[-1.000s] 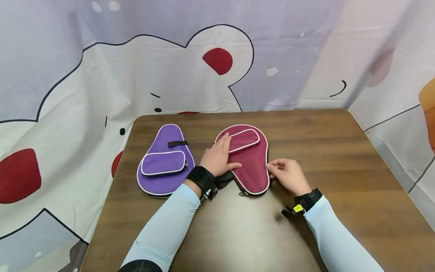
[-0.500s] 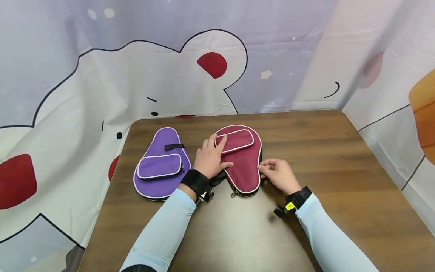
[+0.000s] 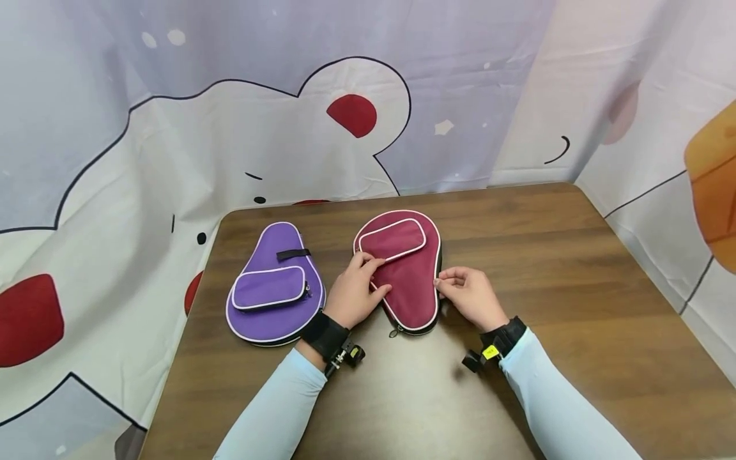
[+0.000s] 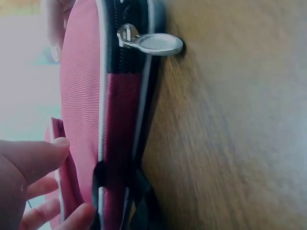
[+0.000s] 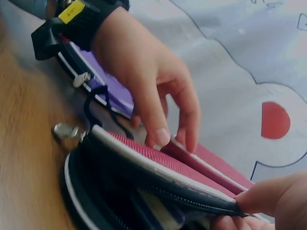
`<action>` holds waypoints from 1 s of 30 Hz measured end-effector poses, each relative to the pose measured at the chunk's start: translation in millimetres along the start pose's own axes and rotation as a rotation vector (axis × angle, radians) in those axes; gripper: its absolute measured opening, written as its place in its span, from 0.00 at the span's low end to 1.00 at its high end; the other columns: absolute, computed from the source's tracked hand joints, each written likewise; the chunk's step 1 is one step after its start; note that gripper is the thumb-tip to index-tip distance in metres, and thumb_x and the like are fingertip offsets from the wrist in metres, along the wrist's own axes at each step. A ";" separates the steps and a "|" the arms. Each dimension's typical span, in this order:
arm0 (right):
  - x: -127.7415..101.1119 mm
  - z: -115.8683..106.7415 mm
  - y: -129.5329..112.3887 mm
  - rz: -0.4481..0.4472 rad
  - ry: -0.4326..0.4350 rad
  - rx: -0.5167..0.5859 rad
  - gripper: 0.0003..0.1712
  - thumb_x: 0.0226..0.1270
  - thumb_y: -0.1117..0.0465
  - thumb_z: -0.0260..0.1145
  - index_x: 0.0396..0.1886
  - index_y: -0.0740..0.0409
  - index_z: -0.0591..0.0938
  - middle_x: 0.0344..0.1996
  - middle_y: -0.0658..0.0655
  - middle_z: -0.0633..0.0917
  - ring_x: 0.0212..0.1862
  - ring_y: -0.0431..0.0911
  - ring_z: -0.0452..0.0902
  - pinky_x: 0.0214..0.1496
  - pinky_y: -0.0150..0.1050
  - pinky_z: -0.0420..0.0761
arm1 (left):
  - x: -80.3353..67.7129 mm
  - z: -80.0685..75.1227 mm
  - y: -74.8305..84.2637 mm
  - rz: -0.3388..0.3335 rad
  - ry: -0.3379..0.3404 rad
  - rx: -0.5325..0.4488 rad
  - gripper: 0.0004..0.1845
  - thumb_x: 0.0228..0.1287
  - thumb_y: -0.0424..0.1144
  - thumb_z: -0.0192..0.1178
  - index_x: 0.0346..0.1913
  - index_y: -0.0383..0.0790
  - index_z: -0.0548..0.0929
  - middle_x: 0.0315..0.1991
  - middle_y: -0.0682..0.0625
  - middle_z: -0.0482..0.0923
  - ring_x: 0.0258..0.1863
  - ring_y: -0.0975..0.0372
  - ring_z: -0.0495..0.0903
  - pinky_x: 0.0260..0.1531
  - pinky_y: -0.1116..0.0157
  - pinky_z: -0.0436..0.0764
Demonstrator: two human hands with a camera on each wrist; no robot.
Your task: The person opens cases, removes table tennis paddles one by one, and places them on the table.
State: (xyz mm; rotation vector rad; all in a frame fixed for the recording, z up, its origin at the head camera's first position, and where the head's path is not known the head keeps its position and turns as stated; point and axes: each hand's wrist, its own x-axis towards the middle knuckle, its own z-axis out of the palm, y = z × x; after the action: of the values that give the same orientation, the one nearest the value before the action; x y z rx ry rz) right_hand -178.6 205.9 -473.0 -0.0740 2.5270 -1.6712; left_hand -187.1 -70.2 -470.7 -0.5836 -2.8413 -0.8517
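Observation:
A dark red table tennis bat case [image 3: 408, 297] with white piping lies with its narrow end toward me. My right hand [image 3: 471, 297] pinches its right edge between thumb and fingers. In the right wrist view that side is unzipped and gapes, and a pale, striped piece [image 5: 156, 208] shows inside, partly hidden. My left hand [image 3: 353, 297] rests on the case's left side, fingers bent loosely by the front pocket [image 3: 393, 239], thumb on the cover. A silver zip pull [image 4: 156, 43] hangs at the narrow end.
To the left a purple bat case [image 3: 278, 322] with a zipped pocket and black strap [image 3: 293, 254] lies on the wooden table [image 3: 546, 255], close to my left wrist. A printed curtain [image 3: 460, 96] hangs behind the table.
My left hand has drawn back toward me from the red case's pocket, its spread fingers now bent. The right hand keeps its pinch at the edge. The head view has shifted slightly.

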 end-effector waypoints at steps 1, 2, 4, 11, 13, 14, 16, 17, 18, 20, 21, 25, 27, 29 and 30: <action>-0.7 0.7 -1.3 -0.006 0.004 0.009 0.14 0.77 0.62 0.73 0.49 0.72 0.86 0.36 0.59 0.92 0.35 0.42 0.89 0.39 0.30 0.84 | -3.0 -1.2 0.1 -0.006 -0.005 -0.029 0.28 0.72 0.47 0.77 0.69 0.41 0.85 0.62 0.47 0.75 0.44 0.58 0.84 0.47 0.57 0.85; -1.5 1.6 -2.9 -0.013 0.010 0.020 0.14 0.76 0.63 0.73 0.49 0.72 0.86 0.35 0.60 0.91 0.34 0.42 0.89 0.39 0.30 0.84 | -5.5 -2.2 0.1 -0.009 -0.006 -0.050 0.27 0.72 0.47 0.77 0.68 0.41 0.85 0.62 0.47 0.75 0.45 0.58 0.84 0.47 0.57 0.84; -2.9 3.0 -6.8 -0.033 0.021 0.039 0.13 0.75 0.64 0.73 0.49 0.73 0.86 0.35 0.60 0.91 0.34 0.41 0.89 0.39 0.30 0.84 | -10.1 -3.7 0.4 -0.009 -0.006 -0.093 0.25 0.72 0.46 0.77 0.66 0.42 0.86 0.63 0.47 0.75 0.48 0.58 0.85 0.48 0.57 0.84; -7.9 7.1 -20.9 -0.077 0.035 0.063 0.13 0.74 0.64 0.74 0.48 0.72 0.86 0.35 0.61 0.90 0.33 0.41 0.88 0.38 0.30 0.84 | -19.6 -4.9 -2.5 -0.016 0.032 -0.190 0.20 0.74 0.44 0.75 0.62 0.40 0.88 0.65 0.46 0.78 0.52 0.55 0.88 0.53 0.55 0.85; -9.3 8.6 -23.6 -0.089 0.036 0.059 0.12 0.74 0.64 0.75 0.47 0.71 0.87 0.35 0.61 0.89 0.33 0.42 0.88 0.37 0.30 0.84 | -20.9 -5.6 -4.0 -0.031 0.056 -0.214 0.17 0.75 0.43 0.73 0.60 0.40 0.89 0.61 0.46 0.81 0.51 0.56 0.88 0.52 0.56 0.86; -10.0 9.4 -24.9 -0.098 0.037 0.053 0.12 0.74 0.63 0.75 0.47 0.70 0.87 0.35 0.61 0.89 0.33 0.42 0.88 0.37 0.30 0.83 | -21.4 -6.2 -4.5 -0.039 0.070 -0.229 0.15 0.76 0.42 0.73 0.59 0.40 0.89 0.58 0.47 0.83 0.49 0.56 0.89 0.51 0.56 0.86; -11.6 11.3 -27.6 -0.115 0.038 0.044 0.11 0.74 0.63 0.76 0.46 0.69 0.87 0.35 0.61 0.89 0.33 0.43 0.87 0.36 0.30 0.82 | -22.1 -8.1 -5.7 -0.060 0.087 -0.263 0.13 0.78 0.43 0.71 0.57 0.41 0.90 0.51 0.49 0.85 0.45 0.59 0.89 0.49 0.59 0.87; -12.1 12.2 -29.0 -0.122 0.038 0.039 0.11 0.73 0.63 0.76 0.46 0.68 0.87 0.35 0.60 0.89 0.33 0.44 0.87 0.36 0.30 0.82 | -22.3 -9.3 -5.8 -0.074 0.093 -0.282 0.12 0.78 0.43 0.70 0.56 0.41 0.90 0.48 0.51 0.86 0.43 0.61 0.88 0.47 0.61 0.87; -12.9 13.4 -30.6 -0.133 0.040 0.033 0.10 0.73 0.64 0.76 0.46 0.67 0.87 0.34 0.60 0.89 0.33 0.44 0.87 0.35 0.30 0.81 | -22.7 -10.4 -6.1 -0.084 0.099 -0.301 0.11 0.79 0.43 0.70 0.55 0.42 0.90 0.45 0.52 0.87 0.41 0.63 0.88 0.46 0.61 0.87; -14.2 15.9 -33.2 -0.158 0.043 0.022 0.09 0.73 0.64 0.77 0.45 0.66 0.87 0.34 0.59 0.89 0.33 0.45 0.86 0.36 0.30 0.81 | -23.2 -12.1 -7.1 -0.102 0.111 -0.318 0.10 0.80 0.44 0.68 0.54 0.43 0.91 0.38 0.56 0.87 0.35 0.68 0.86 0.40 0.64 0.86; -14.4 17.2 -34.0 -0.168 0.045 0.020 0.09 0.72 0.65 0.77 0.44 0.66 0.87 0.34 0.58 0.89 0.33 0.45 0.86 0.36 0.30 0.81 | -23.5 -13.2 -7.4 -0.111 0.114 -0.326 0.09 0.81 0.44 0.67 0.53 0.44 0.91 0.36 0.57 0.87 0.32 0.69 0.86 0.38 0.64 0.85; -14.7 21.6 -36.3 -0.207 0.052 0.006 0.07 0.72 0.65 0.77 0.43 0.65 0.87 0.33 0.58 0.89 0.33 0.45 0.85 0.35 0.30 0.81 | -25.4 -16.5 -8.7 -0.117 0.138 -0.340 0.09 0.83 0.44 0.65 0.49 0.43 0.92 0.29 0.56 0.88 0.23 0.72 0.82 0.28 0.65 0.79; -15.0 23.4 -37.6 -0.214 0.056 0.004 0.07 0.71 0.66 0.77 0.43 0.64 0.87 0.33 0.58 0.88 0.32 0.45 0.85 0.35 0.30 0.81 | -26.9 -19.1 -8.0 -0.116 0.138 -0.353 0.10 0.83 0.43 0.65 0.47 0.41 0.92 0.27 0.56 0.87 0.21 0.71 0.82 0.25 0.65 0.78; -14.6 25.1 -40.2 -0.228 0.057 -0.003 0.08 0.71 0.66 0.78 0.44 0.64 0.87 0.33 0.57 0.88 0.32 0.45 0.84 0.36 0.30 0.81 | -27.3 -21.4 -7.5 -0.116 0.137 -0.357 0.11 0.83 0.43 0.65 0.47 0.40 0.93 0.26 0.58 0.86 0.20 0.70 0.81 0.23 0.66 0.76; -14.7 26.0 -41.4 -0.235 0.058 -0.010 0.08 0.71 0.66 0.78 0.44 0.63 0.87 0.33 0.57 0.88 0.33 0.46 0.84 0.36 0.30 0.81 | -27.4 -22.3 -7.4 -0.115 0.135 -0.356 0.11 0.83 0.43 0.65 0.46 0.40 0.93 0.25 0.59 0.85 0.20 0.70 0.80 0.23 0.66 0.76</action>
State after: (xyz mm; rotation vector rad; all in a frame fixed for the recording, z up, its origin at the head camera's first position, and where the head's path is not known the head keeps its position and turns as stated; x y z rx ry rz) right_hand -161.8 167.3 -444.0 -0.3410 2.6576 -1.7651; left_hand -164.8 -97.2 -461.8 -0.3814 -2.6378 -1.3774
